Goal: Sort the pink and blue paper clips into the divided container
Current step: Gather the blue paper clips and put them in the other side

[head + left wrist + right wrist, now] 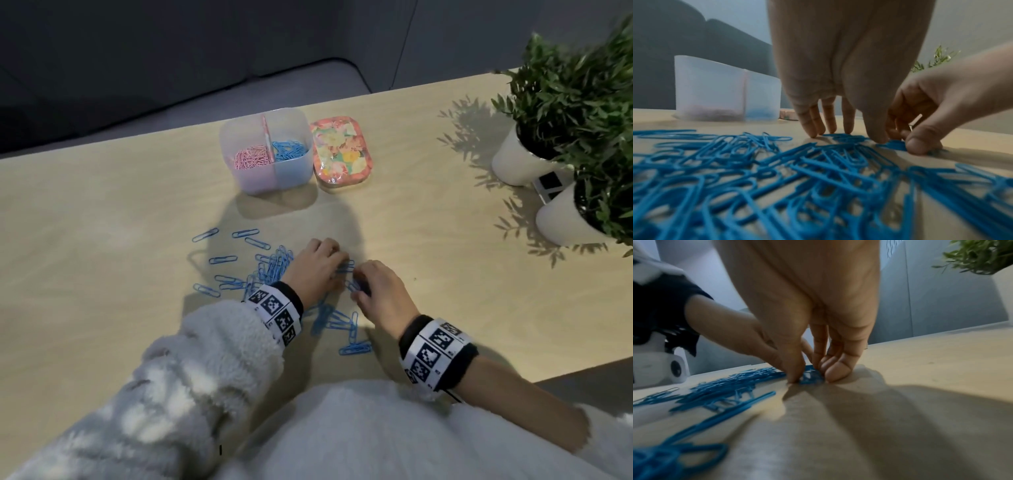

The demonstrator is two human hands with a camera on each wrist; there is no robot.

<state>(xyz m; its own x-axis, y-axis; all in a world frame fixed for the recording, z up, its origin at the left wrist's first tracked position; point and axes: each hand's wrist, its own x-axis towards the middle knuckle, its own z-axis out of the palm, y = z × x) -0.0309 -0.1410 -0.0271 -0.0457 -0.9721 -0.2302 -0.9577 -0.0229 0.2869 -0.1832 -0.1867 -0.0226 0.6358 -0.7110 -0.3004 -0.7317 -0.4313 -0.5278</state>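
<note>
Scattered blue clips [838,172], right hand [383,294] pinching some

Bare table [394,219] between blue clips [270,270] and divided container [274,178]; floral tin [340,152] beside it; pots [513,161] far right.

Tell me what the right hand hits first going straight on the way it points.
Most likely the left hand, whose fingers sit just past the right hand over the blue paper clips.

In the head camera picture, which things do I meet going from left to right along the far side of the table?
Divided container, holding pink paper clips on the left and blue paper clips on the right → floral tin → farther white plant pot → nearer white plant pot.
</note>
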